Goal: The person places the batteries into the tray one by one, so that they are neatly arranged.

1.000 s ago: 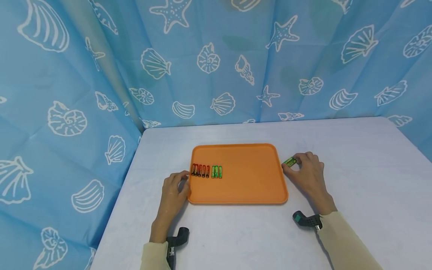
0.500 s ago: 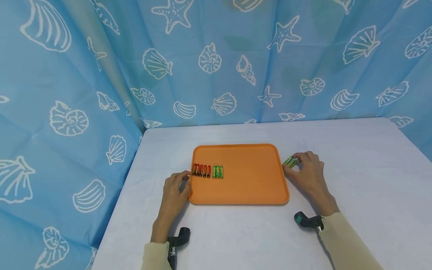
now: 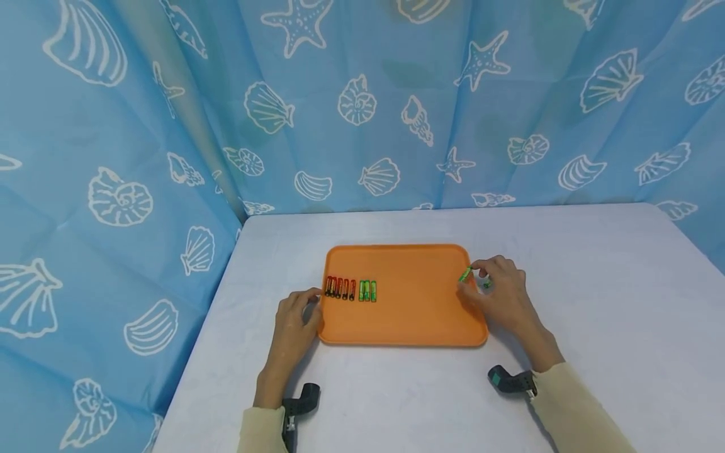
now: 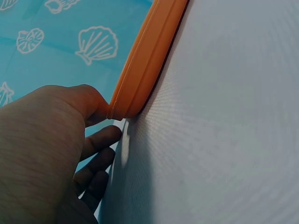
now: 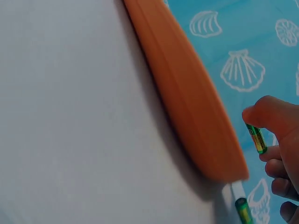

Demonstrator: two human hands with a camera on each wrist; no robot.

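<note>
In the head view an orange tray [image 3: 419,302] holds a row of several red-and-black batteries [image 3: 340,289] at its left and 3 green batteries [image 3: 367,290] beside them. My right hand [image 3: 501,292] pinches another green battery [image 3: 466,274] over the tray's right rim. In the right wrist view that battery [image 5: 256,138] sits between thumb and fingertip, tilted. One more green battery [image 5: 244,211] lies just outside the tray, partly hidden by the right hand in the head view. At the left rim rests my left hand [image 3: 293,321], its thumb [image 4: 96,105] touching the tray, fingers loosely bent.
A white cloth [image 3: 408,396] covers the table around the tray. Blue curtains [image 3: 351,107] with white shell prints hang behind and to the left. Black wrist cameras [image 3: 511,380] are worn on both forearms.
My right hand has moved left from beside the tray to over its right rim, carrying one green battery. Another green battery stays outside the tray. My left hand has kept its place.
</note>
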